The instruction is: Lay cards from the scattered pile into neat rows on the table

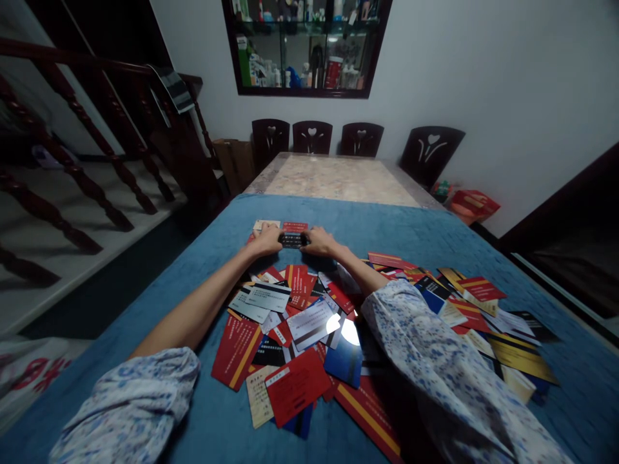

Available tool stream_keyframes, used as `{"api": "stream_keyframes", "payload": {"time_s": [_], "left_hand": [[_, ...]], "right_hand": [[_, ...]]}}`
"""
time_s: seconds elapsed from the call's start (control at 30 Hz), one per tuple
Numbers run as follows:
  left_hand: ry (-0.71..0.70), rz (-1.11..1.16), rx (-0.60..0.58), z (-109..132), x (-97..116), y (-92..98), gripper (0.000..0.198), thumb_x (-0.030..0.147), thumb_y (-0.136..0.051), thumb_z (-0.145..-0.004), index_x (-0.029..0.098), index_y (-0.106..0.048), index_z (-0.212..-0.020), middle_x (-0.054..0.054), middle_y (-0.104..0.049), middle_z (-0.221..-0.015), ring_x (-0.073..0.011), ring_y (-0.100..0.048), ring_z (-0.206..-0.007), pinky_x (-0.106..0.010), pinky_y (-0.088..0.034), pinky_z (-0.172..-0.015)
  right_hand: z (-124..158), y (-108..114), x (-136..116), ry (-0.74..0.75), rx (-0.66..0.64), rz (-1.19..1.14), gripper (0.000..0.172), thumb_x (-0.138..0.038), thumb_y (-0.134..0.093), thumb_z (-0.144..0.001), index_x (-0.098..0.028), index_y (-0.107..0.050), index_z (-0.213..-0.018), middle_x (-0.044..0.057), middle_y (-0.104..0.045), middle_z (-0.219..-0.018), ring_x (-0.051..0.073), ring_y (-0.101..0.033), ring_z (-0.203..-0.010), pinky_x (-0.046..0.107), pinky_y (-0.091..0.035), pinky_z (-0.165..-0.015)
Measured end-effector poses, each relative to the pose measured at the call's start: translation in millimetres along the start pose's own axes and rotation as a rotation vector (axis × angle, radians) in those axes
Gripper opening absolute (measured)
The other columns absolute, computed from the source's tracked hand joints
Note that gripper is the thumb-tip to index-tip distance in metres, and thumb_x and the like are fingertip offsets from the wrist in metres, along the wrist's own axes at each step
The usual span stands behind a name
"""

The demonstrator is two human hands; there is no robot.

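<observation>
The table (329,171) is long; its far part is bare, smooth and mottled like stone. A blue cloth (184,270) covers the near part and looks soft, a little napped. On it lie two loose heaps of cards: the near heap (307,325) between the forearms, and the right heap (471,309) beyond the right sleeve (435,361). These cards are thin, flat and rectangular, many of them red; some shine under the light.

Past the near heap, the left hand (268,240) is almost closed, its fingers on the left end of a black card (293,241). The right hand (319,241), bent similarly, has the other end. The black card sits between them, just on the near side of a red card (294,227); the left hand partly hides a pale card (265,225). The step in hand seems to be placing or straightening the black card. In my judgement, the next move calls for light, even pressure, then a clean release. Whether it touches the cloth, I cannot tell.
</observation>
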State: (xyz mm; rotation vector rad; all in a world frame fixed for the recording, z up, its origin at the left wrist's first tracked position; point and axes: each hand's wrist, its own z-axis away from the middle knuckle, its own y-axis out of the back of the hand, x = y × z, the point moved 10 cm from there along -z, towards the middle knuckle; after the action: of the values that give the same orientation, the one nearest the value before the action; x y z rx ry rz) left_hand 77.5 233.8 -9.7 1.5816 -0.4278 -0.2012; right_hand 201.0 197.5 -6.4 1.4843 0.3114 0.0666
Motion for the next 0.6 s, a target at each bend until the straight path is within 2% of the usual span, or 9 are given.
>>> {"api": "stream_keyframes", "payload": {"time_s": [0.27, 0.47, 0.6], "left_hand": [[-0.005, 0.028, 0.016, 0.5, 0.4, -1.1, 0.04, 0.014, -0.06, -0.062, 0.023, -0.075, -0.098, -0.014, -0.064, -0.112, -0.0393, -0.046, -0.118, -0.049, -0.047, -0.088], [-0.015, -0.007, -0.009, 3.4, 6.0, -2.4, 0.041, 0.013, -0.058, -0.065, 0.021, -0.073, -0.102, -0.017, -0.063, -0.117, -0.0402, -0.045, -0.12, -0.056, -0.044, -0.092], [-0.029, 0.0, 0.019, 4.8, 8.1, -2.0, 0.04, 0.012, -0.059, -0.065, 0.022, -0.072, -0.101, -0.016, -0.063, -0.114, -0.0399, -0.044, -0.119, -0.055, -0.044, -0.091]], "right_hand": [[-2.0, -2.8, 1.8, -0.006, 0.004, -0.013, 0.045, -0.043, -0.057, -0.089, -0.021, -0.063, -0.128, 0.016, -0.058, -0.135, 0.034, -0.053, -0.125, 0.046, -0.05, -0.094], [-2.0, -3.5, 0.9, 0.003, 0.01, -0.01, 0.043, -0.044, -0.056, -0.09, -0.02, -0.064, -0.125, 0.016, -0.058, -0.136, 0.035, -0.053, -0.124, 0.046, -0.05, -0.094], [-2.0, -4.3, 1.0, 0.015, 0.011, -0.008, 0.043, -0.044, -0.055, -0.09, -0.019, -0.064, -0.125, 0.017, -0.057, -0.136, 0.036, -0.053, -0.123, 0.047, -0.05, -0.093]]}}
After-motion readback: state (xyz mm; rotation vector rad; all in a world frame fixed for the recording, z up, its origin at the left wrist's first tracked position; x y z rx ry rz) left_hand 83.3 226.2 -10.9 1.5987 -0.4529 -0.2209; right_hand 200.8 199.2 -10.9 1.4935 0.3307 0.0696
